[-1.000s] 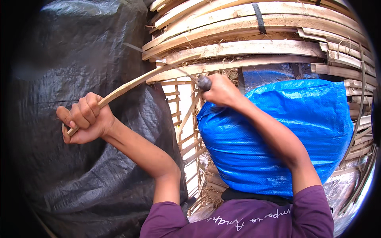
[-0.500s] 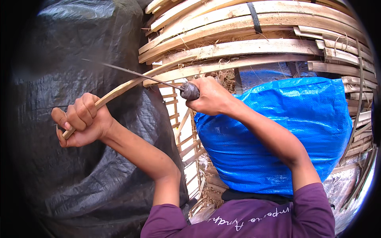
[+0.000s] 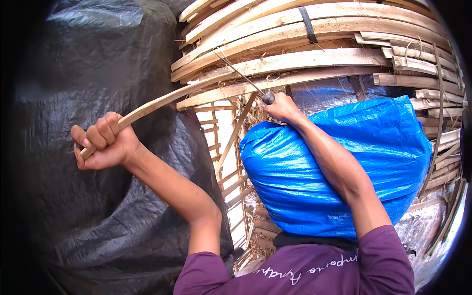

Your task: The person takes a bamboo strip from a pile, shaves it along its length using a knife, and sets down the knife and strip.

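Observation:
My left hand (image 3: 107,140) is closed round the near end of a long pale bamboo strip (image 3: 164,100). The strip runs up and to the right, where its far part overlaps the stacked strips. In my right hand (image 3: 285,108) is a knife (image 3: 241,73), gripped by its dark handle with the fingers wrapped round it. The thin blade points up and to the left, crossing the strip in view near its far part; whether it touches the strip I cannot tell. My right forearm lies above a blue plastic sheet (image 3: 339,167) spread across my lap.
Black plastic sheeting (image 3: 98,211) covers the left side. Stacked bamboo strips (image 3: 339,24), bound with a dark band (image 3: 308,24), lie across the far side. More strips (image 3: 432,108) lie at right. A slatted bamboo lattice (image 3: 214,132) shows between the sheets, with fibrous shavings beside it.
My right hand has moved right and slightly away, along the strip. The blade has swung from pointing left to pointing up and left. My left hand has shifted slightly upward, still holding the strip.

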A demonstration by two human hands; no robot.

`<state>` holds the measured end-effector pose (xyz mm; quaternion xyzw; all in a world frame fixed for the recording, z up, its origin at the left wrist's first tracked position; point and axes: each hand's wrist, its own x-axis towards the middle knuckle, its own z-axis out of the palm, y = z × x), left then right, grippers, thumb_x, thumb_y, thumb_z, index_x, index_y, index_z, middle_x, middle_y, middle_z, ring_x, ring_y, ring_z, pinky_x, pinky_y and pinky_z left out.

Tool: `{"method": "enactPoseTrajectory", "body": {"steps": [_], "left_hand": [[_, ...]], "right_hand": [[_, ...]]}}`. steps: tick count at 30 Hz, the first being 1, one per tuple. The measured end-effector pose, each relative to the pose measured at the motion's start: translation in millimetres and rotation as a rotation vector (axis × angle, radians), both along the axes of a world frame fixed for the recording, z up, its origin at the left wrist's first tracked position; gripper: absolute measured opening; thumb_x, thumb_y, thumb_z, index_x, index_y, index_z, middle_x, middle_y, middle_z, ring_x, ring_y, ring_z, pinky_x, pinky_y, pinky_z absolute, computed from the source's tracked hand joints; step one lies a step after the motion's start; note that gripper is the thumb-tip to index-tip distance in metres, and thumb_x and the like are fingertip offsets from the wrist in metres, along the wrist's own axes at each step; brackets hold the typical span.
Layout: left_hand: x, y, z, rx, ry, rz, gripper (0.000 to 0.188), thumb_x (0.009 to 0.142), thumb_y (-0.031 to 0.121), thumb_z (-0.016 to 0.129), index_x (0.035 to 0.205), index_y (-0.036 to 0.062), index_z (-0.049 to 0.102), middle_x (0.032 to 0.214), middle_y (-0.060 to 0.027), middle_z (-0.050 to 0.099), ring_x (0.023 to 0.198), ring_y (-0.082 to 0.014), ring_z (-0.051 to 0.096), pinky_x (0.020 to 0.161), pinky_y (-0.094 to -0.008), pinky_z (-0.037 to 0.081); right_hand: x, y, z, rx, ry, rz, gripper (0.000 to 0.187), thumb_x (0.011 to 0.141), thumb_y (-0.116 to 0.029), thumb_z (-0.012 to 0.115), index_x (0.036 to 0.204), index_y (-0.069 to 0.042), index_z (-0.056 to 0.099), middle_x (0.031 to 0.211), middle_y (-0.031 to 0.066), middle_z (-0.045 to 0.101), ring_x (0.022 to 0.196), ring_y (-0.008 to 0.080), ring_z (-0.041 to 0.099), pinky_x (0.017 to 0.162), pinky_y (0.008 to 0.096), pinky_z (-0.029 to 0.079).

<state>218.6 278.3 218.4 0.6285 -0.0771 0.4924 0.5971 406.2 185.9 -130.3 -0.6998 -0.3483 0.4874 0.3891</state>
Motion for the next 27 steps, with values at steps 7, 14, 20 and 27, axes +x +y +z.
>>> {"method": "enactPoseTrajectory", "body": {"steps": [7, 14, 20, 27], "left_hand": [[-11, -3, -2, -0.033, -0.019, 0.084, 0.016, 0.080, 0.025, 0.045, 0.069, 0.0149, 0.038, 0.042, 0.0073, 0.022, 0.040, -0.0043, 0.009, 0.043, -0.0252, 0.011], [-35, -1, -3, -0.077, -0.043, 0.133, 0.016, 0.079, 0.023, 0.044, 0.069, 0.0154, 0.035, 0.043, 0.0061, 0.020, 0.041, -0.0060, 0.009, 0.044, -0.0264, 0.012], [-42, -8, -9, -0.132, -0.024, 0.143, 0.019, 0.081, 0.026, 0.045, 0.067, 0.0154, 0.036, 0.043, 0.0049, 0.026, 0.040, -0.0075, 0.016, 0.044, -0.0264, 0.019], [-38, -13, -1, -0.217, -0.041, 0.292, 0.031, 0.086, 0.026, 0.045, 0.058, 0.0150, 0.037, 0.045, 0.0034, 0.030, 0.044, -0.0095, 0.027, 0.047, -0.0262, 0.028]], "right_hand": [[3, -8, 18, -0.037, -0.147, -0.050, 0.034, 0.072, -0.026, 0.067, 0.090, 0.002, 0.071, 0.090, 0.0293, 0.067, 0.089, 0.0420, 0.067, 0.082, 0.0470, 0.052], [4, -14, 31, -0.005, -0.200, -0.032, 0.035, 0.073, -0.022, 0.063, 0.099, -0.001, 0.070, 0.096, 0.0280, 0.068, 0.096, 0.0400, 0.067, 0.086, 0.0475, 0.052], [7, -15, 21, 0.201, -0.062, -0.093, 0.031, 0.072, -0.022, 0.063, 0.098, -0.007, 0.072, 0.093, 0.0267, 0.068, 0.092, 0.0396, 0.067, 0.084, 0.0468, 0.052], [9, -14, 3, 0.143, 0.005, -0.095, 0.032, 0.069, -0.027, 0.068, 0.090, -0.004, 0.072, 0.086, 0.0274, 0.068, 0.087, 0.0395, 0.068, 0.080, 0.0453, 0.052]]}}
